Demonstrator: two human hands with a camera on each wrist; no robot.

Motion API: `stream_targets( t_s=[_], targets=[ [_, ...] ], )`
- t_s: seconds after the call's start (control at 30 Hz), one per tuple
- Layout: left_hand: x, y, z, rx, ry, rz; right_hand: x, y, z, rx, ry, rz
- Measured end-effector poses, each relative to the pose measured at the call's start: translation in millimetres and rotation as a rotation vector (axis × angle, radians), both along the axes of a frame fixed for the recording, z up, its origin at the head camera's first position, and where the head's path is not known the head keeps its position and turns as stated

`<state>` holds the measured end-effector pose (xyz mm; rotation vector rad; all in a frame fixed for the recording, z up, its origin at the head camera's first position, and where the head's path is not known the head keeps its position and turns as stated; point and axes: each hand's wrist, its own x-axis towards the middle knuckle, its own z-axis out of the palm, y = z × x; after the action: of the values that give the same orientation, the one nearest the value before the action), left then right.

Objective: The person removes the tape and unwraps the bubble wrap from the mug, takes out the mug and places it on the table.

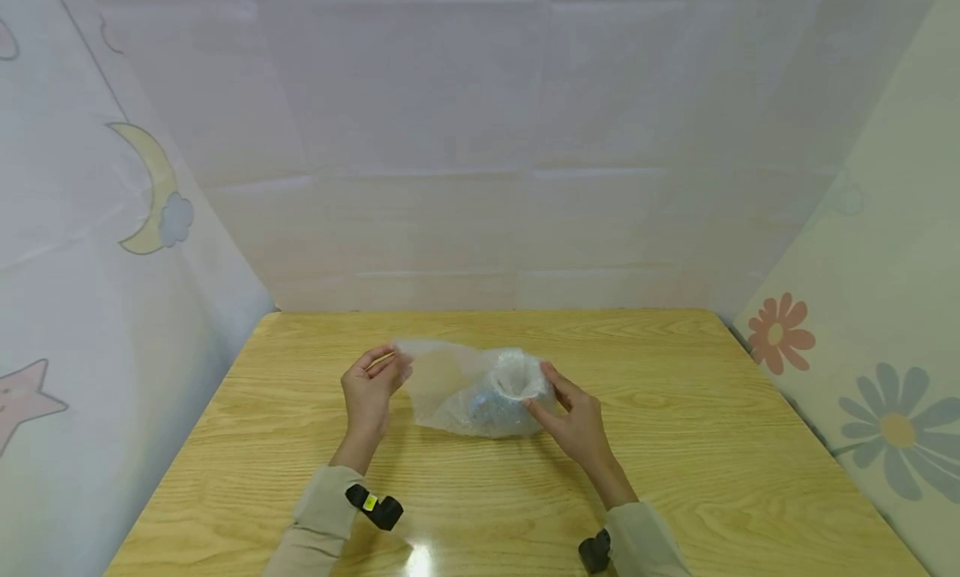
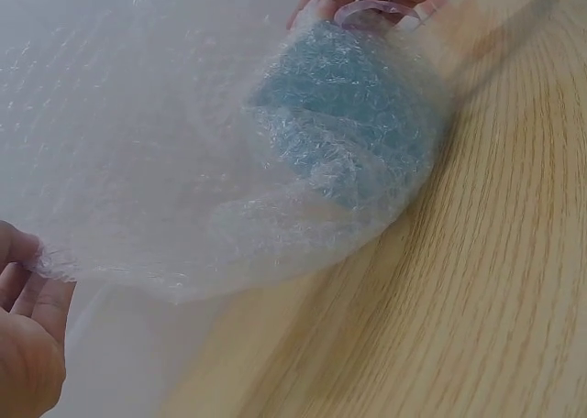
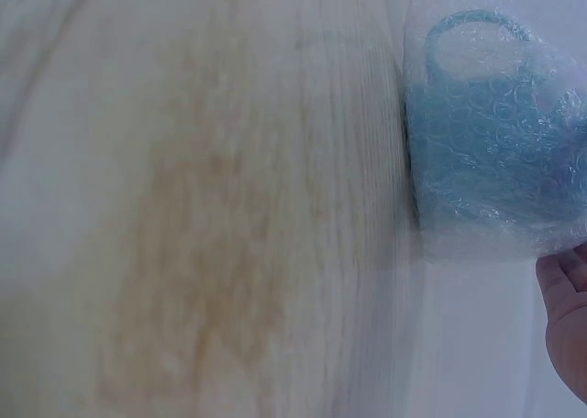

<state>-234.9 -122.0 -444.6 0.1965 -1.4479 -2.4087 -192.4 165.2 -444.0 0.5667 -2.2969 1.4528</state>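
A light-blue thing with a loop handle, shaped like a mug [image 3: 495, 152], lies wrapped in clear bubble wrap [image 1: 442, 373] at the middle of the table. My left hand [image 1: 375, 381] pinches the loose end of the wrap and holds it out to the left, off the tabletop. At the bundle's right end, my right hand [image 1: 576, 418] grips the rolled wrap between thumb and fingers, beside its round open end. The left wrist view shows the blue body [image 2: 330, 106] blurred through the layers. Its exact outline is hidden by the wrap.
A wood-grain table [image 1: 465, 494] lies under both hands. Pale sheets with printed moon [image 1: 153, 185], star and flower [image 1: 896, 431] shapes stand at the left and right, and a plain pale wall [image 1: 480, 143] rises behind.
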Motion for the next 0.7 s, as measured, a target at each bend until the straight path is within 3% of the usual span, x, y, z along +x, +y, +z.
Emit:
stream_targets(
  t_s=[0.33, 0.7],
  targets=[
    [0.1, -9, -7.3, 0.072, -0.080, 0.030, -0.4, 1, -0.2, -0.003, 0.007, 0.000],
    [2.6, -21, -14.2, 0.221, -0.077, -0.040, -0.8, 1, -0.8, 0.003, 0.015, 0.001]
  ],
)
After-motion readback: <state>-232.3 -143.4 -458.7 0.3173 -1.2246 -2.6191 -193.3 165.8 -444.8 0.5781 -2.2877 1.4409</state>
